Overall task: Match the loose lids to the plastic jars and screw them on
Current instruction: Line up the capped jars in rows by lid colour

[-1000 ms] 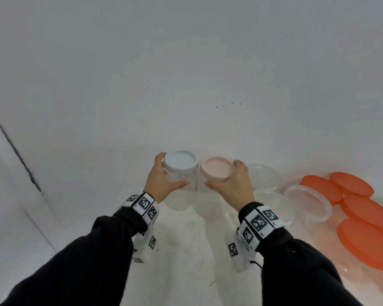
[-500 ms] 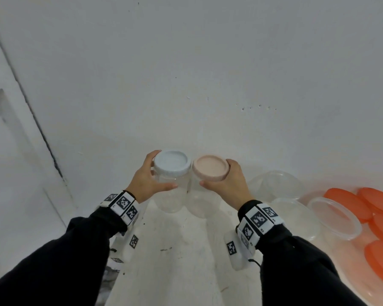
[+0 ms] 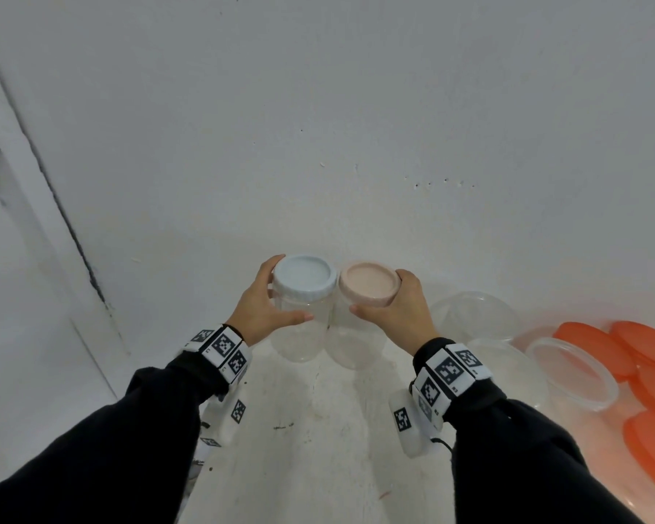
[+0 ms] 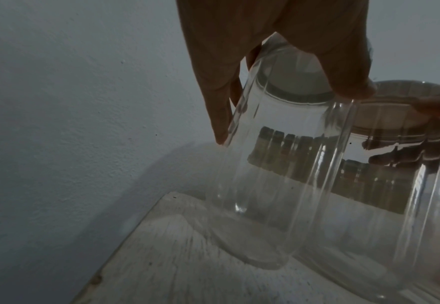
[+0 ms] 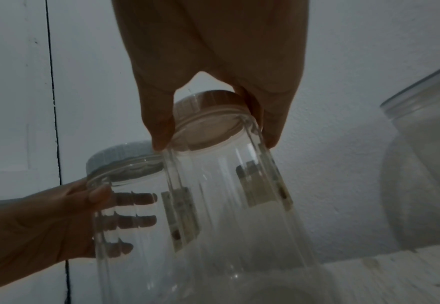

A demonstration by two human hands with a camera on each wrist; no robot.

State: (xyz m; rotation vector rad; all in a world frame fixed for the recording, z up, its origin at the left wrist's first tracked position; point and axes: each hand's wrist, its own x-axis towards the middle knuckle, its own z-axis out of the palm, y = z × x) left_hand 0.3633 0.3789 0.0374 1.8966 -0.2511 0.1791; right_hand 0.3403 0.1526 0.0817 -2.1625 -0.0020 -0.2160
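Two clear plastic jars stand side by side at the back of the white table [image 3: 318, 448], close to the wall. My left hand [image 3: 261, 310] grips the left jar [image 3: 299, 336] just under its white lid [image 3: 304, 276], thumb in front. My right hand [image 3: 398, 315] holds the right jar [image 3: 356, 347] at its pink lid [image 3: 368, 283]. In the left wrist view the left jar [image 4: 273, 174] leans a little, with its base at the table. The right wrist view shows my fingers [image 5: 159, 127] round the pink lid [image 5: 208, 115], with the white lid [image 5: 119, 156] beside it.
Clear lidless tubs [image 3: 473, 315] [image 3: 571, 368] lie to the right of my right hand. Several orange lids [image 3: 643, 349] are piled at the far right. The wall rises directly behind the jars, and the table's left edge [image 4: 135, 236] is close to the left jar.
Both hands have moved the two jars a little left, away from the clear tubs. The head view has also shifted. Both grips are unchanged.
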